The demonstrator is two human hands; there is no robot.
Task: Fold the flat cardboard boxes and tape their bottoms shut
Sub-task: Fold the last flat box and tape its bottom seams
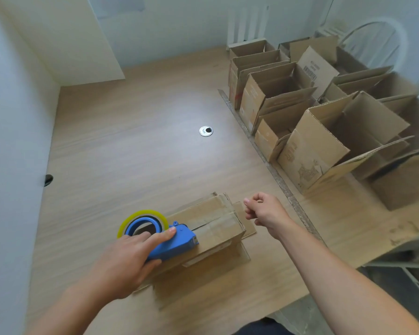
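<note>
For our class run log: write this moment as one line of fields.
step: taping box bottom | left hand: grips blue tape dispenser on box | right hand: curled, holds nothing | open boxes: standing at right

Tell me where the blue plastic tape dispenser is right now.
The blue plastic tape dispenser is low and left of centre in the head view, gripped by the left hand atop the brown cardboard box.

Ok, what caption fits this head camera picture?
The left hand holds a blue tape dispenser on a cardboard box; right hand hovers curled.
</note>
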